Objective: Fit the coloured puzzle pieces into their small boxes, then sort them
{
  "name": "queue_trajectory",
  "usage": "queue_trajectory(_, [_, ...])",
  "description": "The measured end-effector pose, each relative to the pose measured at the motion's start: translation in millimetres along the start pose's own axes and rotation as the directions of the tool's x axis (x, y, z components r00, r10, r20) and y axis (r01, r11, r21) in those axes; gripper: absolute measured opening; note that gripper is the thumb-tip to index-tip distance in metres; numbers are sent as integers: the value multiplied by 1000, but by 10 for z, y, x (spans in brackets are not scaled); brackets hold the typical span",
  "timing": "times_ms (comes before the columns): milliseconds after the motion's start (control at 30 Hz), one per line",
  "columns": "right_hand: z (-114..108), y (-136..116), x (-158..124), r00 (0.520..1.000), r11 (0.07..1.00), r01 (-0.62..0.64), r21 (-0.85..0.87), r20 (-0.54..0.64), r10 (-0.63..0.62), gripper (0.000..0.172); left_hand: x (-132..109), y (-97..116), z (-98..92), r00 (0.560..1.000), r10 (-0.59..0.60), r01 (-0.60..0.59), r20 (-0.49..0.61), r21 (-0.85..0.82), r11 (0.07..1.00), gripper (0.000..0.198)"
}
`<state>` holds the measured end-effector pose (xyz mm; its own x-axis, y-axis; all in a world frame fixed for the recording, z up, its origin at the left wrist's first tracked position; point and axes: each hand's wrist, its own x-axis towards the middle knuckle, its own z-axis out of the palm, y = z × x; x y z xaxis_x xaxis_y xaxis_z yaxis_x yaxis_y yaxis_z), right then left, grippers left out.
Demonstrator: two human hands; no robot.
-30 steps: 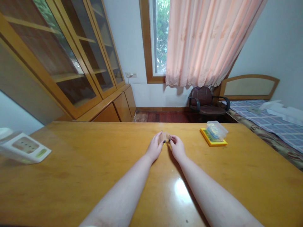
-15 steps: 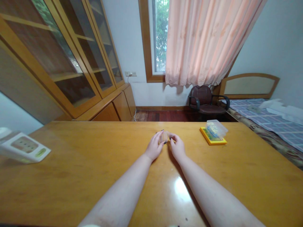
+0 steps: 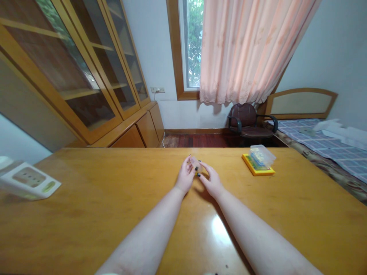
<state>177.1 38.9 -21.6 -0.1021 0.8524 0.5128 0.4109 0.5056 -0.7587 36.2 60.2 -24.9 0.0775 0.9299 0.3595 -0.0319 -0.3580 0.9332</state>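
Wooden tabletop (image 3: 86,217) stretches before a window hung with a peach curtain (image 3: 243,49), a yellow case (image 3: 262,173) at right. Near the far edge, a person's left hand (image 3: 185,177) pinches a small clear plastic piece (image 3: 194,161) between thumb and fingers. The right hand's (image 3: 211,181) thumb and forefinger have parted wider than half a second earlier; whether they grip is unclear. Shifted slightly left, the piece appears to slant lengthwise from far left to near right.
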Motion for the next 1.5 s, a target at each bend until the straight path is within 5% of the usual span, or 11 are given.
queue_trajectory(67, [19,-35,-21,997,989,62,-136,51,-56,58,26,-23,-3,994,-107,107,6,-132,986,59])
queue_trajectory(200, [15,-18,-16,999,955,45,-293,40,-35,49,29,-23,-4,969,-233,245,82,-196,949,56])
queue_trajectory(800, [-22,-76,14,994,969,77,-234,-58,-93,26,29,-49,19,983,-139,146,121,-50,988,46])
queue_trajectory(900, [-17,-49,15,991,970,65,-236,-97,-90,36,109,-16,-83,993,-113,113,38,2,994,44])
queue_trajectory(967, [-9,-5,13,990,976,37,-213,-126,-65,45,192,22,-274,989,-67,90,-130,176,980,39])
queue_trajectory(1067, [5,68,14,986,988,-33,-152,-168,7,42,299,64,-714,950,-103,254,-293,542,801,32])
queue_trajectory(1233, [27,90,9,977,973,-130,-188,-192,93,37,338,15,-1273,955,-109,286,-275,757,588,34])
queue_trajectory(1400, [70,101,-4,933,852,-359,-380,-155,324,50,306,-33,-1164,902,-124,430,-413,878,208,44])
queue_trajectory(1500, [86,104,-11,908,798,-385,-464,-39,416,59,284,-25,-988,952,-114,295,-284,950,98,50])
